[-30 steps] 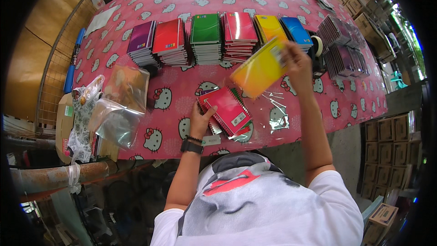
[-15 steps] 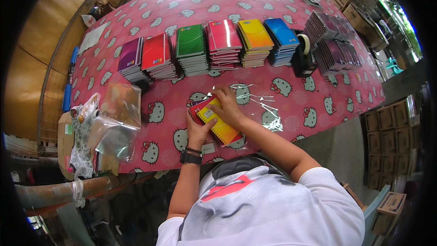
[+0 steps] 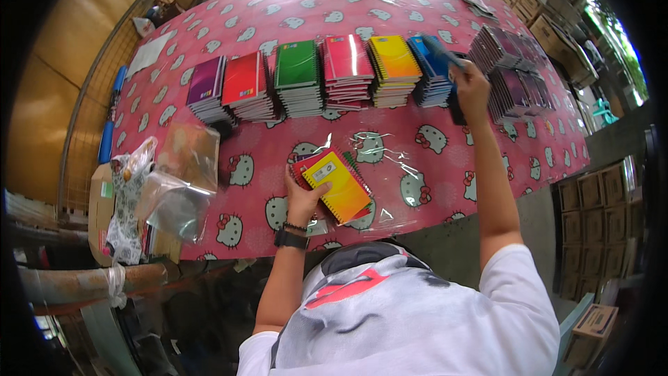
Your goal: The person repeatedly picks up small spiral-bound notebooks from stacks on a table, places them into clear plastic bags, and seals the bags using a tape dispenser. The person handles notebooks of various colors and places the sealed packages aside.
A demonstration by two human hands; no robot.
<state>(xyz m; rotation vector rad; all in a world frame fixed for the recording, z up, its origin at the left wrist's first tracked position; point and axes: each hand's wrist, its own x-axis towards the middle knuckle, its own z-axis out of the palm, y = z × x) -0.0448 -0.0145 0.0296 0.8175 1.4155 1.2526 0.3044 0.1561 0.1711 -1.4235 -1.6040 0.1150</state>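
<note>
My left hand (image 3: 304, 200) grips a loose pile of spiral notebooks at its left edge, thumb on top. A yellow notebook (image 3: 344, 191) lies uppermost, its label side up, with red and green edges showing beneath it. Farther right, my right hand (image 3: 473, 89) holds a blue notebook (image 3: 441, 50), blurred and tilted above the blue notebook stack (image 3: 433, 92). Left of that stack stand a yellow stack (image 3: 395, 63), a pink stack (image 3: 348, 63), a green stack (image 3: 297, 69), a red stack (image 3: 243, 87) and a purple stack (image 3: 205, 83).
A black tape dispenser (image 3: 457, 110) stands beside the blue stack, partly behind my right arm. Purple shrink-wrapped packs (image 3: 516, 90) sit at the right. Clear plastic bags (image 3: 182, 202) lie at the left on the pink patterned tablecloth (image 3: 445, 191). Cardboard boxes (image 3: 595, 216) are piled beyond the table's right edge.
My right hand has left the notebook pile, reached far right to the blue stack and taken hold of a blue notebook. My left hand stays on the pile.
</note>
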